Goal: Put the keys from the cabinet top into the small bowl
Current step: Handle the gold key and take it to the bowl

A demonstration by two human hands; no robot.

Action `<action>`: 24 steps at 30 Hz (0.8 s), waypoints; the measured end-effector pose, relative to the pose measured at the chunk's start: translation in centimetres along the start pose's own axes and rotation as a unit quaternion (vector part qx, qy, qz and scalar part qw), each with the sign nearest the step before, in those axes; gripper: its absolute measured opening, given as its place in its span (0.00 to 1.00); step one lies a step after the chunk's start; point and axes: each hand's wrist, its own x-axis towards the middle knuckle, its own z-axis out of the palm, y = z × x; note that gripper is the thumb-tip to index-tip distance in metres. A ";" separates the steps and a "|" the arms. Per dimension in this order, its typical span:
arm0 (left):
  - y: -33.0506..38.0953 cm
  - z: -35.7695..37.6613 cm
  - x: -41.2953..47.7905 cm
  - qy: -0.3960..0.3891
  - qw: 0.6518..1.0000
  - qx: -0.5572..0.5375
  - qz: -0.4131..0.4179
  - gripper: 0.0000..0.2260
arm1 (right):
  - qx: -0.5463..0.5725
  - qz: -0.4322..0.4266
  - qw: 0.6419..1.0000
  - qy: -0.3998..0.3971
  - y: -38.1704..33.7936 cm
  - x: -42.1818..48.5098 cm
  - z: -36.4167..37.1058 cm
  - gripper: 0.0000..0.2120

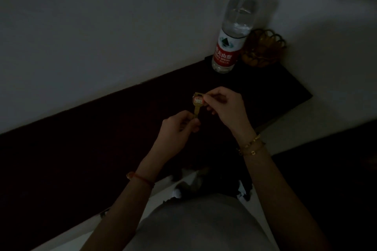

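The scene is dim. A brass key (197, 106) with a small red-and-white tag at its head is held between both hands above the dark cabinet top (102, 138). My right hand (222, 106) pinches the key's head end. My left hand (179, 128) grips the blade end from below. The small bowl (263, 49), brown with a scalloped openwork rim, stands at the far right end of the cabinet top, against the wall. Whether more keys hang behind my fingers is hidden.
A tall clear water bottle (230, 40) with a red label and red cap stands just left of the bowl, touching or nearly touching it. A white wall (102, 26) runs behind the cabinet. Below are a pale floor and my shoes.
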 end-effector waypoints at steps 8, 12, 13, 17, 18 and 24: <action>2.2 3.1 1.7 -0.038 0.999 -0.009 0.035 0.08 | 0.005 -0.009 0.998 0.054 1.2 -0.5 -4.3 0.02; 3.5 5.4 3.0 -0.062 0.997 0.001 0.041 0.08 | 0.012 -0.001 0.997 0.074 2.2 0.0 -7.1 0.01; 4.0 6.1 3.5 -0.066 0.997 -0.001 0.041 0.08 | 0.015 0.001 0.997 0.078 2.5 0.3 -8.0 0.01; 6.0 9.1 5.6 -0.070 0.997 -0.004 0.042 0.07 | 0.015 0.003 0.997 0.080 3.2 1.8 -11.7 0.01; 6.6 9.8 6.2 -0.066 0.997 -0.006 0.044 0.07 | 0.015 0.002 0.997 0.081 3.3 2.3 -12.7 0.01; 9.8 14.3 10.0 -0.056 0.997 -0.012 0.053 0.07 | 0.012 -0.005 0.997 0.072 4.0 5.8 -18.4 0.02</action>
